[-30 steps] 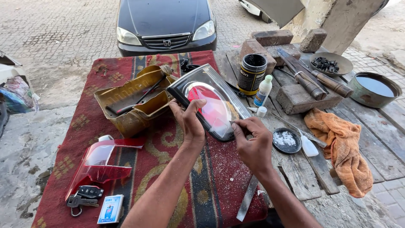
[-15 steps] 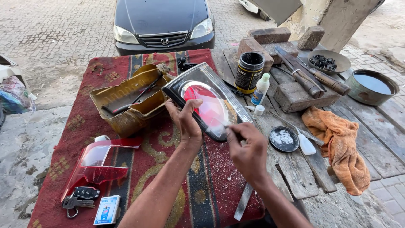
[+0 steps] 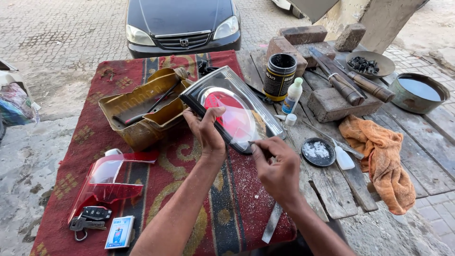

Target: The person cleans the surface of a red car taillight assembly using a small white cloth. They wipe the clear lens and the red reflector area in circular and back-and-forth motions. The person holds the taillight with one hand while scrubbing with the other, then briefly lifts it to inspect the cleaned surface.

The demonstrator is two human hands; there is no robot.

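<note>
A car tail light with a black frame, red reflector and clear lens stands tilted on the red patterned rug. My left hand grips its near left edge, thumb over the lens. My right hand pinches a small thin tool, its tip touching the lens's near corner. White powder is scattered on the rug under the light.
A yellow cut-open can with tools, a red lens piece, car keys and a small box lie left. Right: black tin, white bottle, powder-filled lid, orange rag, bricks, water bowl. A dark car is parked beyond.
My right hand has slid down along the lens edge toward its near corner. The left hand keeps its grip; the light is tilted slightly more upright.
</note>
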